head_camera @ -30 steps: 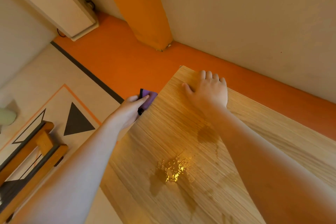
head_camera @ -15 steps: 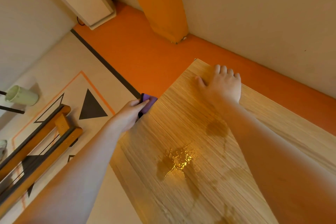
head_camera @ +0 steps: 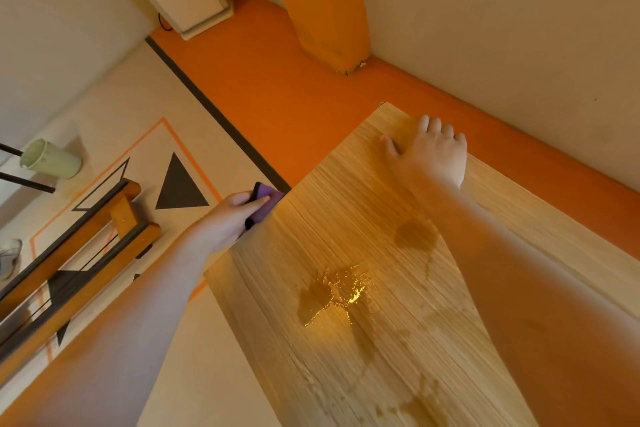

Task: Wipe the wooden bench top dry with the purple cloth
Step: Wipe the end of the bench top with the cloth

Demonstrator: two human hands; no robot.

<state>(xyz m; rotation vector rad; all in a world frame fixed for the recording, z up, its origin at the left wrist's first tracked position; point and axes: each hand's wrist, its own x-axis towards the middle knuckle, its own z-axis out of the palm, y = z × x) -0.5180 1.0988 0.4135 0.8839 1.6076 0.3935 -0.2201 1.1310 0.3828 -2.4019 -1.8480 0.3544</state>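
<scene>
Left hand (head_camera: pixel 232 218) grips the small purple cloth (head_camera: pixel 268 196) at the edge of the pale wooden table (head_camera: pixel 346 184); right hand (head_camera: pixel 433 152) rests flat beyond it. A hasty sweep could push the shiny puddle (head_camera: pixel 336 295), right of the left hand, over that edge.

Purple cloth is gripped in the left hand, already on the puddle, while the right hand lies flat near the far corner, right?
Not on the puddle: the head view shows the purple cloth, gripped in the left hand, at the left edge of the bench top. The right hand is flat near the far corner.
</scene>
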